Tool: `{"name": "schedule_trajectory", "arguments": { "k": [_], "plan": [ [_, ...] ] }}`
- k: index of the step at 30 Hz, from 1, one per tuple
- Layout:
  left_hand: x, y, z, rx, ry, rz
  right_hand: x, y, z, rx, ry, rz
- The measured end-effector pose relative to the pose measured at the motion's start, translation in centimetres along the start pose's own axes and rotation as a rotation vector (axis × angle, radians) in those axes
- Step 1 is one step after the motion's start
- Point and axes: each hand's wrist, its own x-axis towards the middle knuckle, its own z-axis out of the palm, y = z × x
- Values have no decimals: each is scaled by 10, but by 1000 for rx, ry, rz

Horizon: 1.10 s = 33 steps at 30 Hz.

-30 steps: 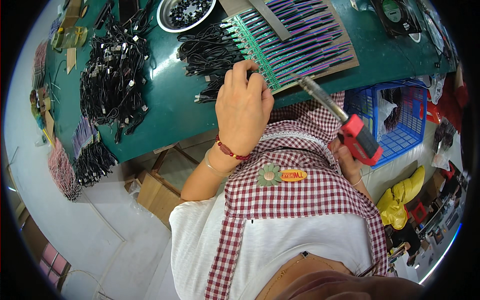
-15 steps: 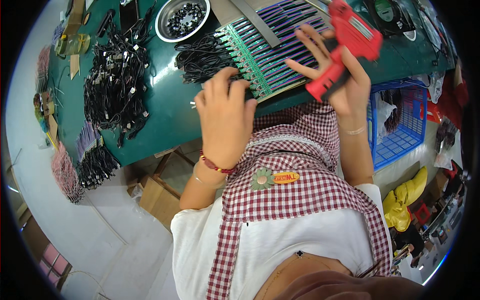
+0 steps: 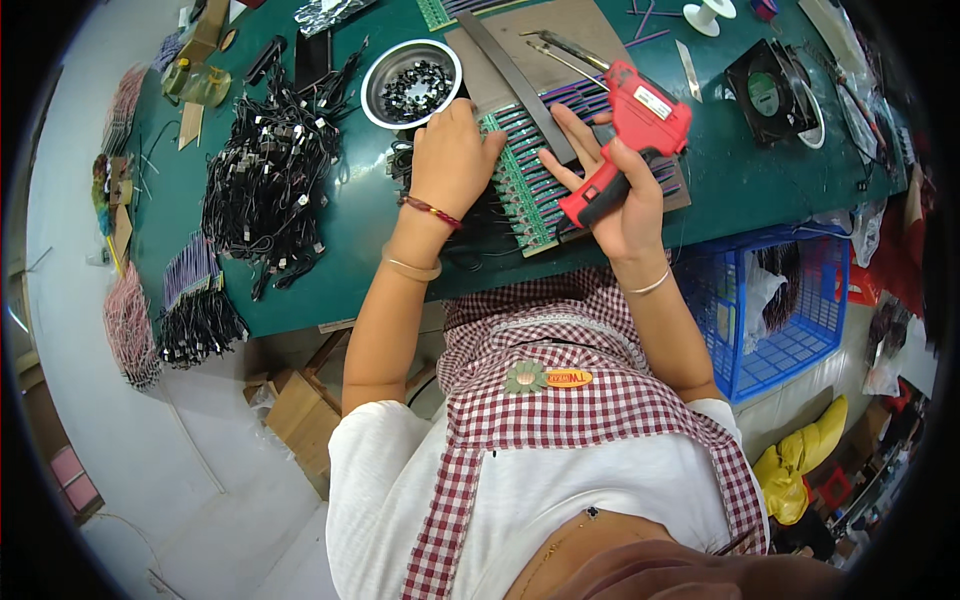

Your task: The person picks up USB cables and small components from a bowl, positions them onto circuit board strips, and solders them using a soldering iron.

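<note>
My right hand [image 3: 632, 215] is wrapped around the black grip of a red soldering gun [image 3: 640, 120], with some fingers stretched out to the left. The gun's long metal tip points up and left, over a brown board [image 3: 572, 22]. Beneath the gun lies a row of small green circuit boards [image 3: 522, 190] with dark and purple wires, crossed by a grey metal bar [image 3: 520, 85]. My left hand [image 3: 450, 165] is above black cables [image 3: 400, 165] at the left end of that row, just below a metal bowl [image 3: 371, 100]. Its fingers bend down and the fingertips are hidden.
Small black parts fill the bowl. A large heap of black cables [image 3: 265, 190] lies left on the green table [image 3: 345, 270]. A black fan [image 3: 768, 92] and a white spool [image 3: 708, 15] are at the far right. A blue crate [image 3: 735, 345] stands below the table's right edge.
The view has shifted, showing more of the table's far side. My left hand has moved forward toward the bowl, its fingers now bent. The soldering gun has moved left over the boards.
</note>
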Motion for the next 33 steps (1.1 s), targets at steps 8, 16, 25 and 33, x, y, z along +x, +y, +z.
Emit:
{"name": "schedule_trajectory", "arguments": {
  "k": [8,16,25,33],
  "plan": [
    [-2,-37,-12,-321,-217,-25,-13,11,7,-28,34,6],
    [23,-49,-2,-563,-621,-285,-14,16,10,-72,62,-19],
    [31,-40,-5,-550,-619,-385,-11,18,6,-68,77,-7],
    [50,-27,-6,-260,-634,-390,-11,23,2,-68,68,-27]
  ]
}}
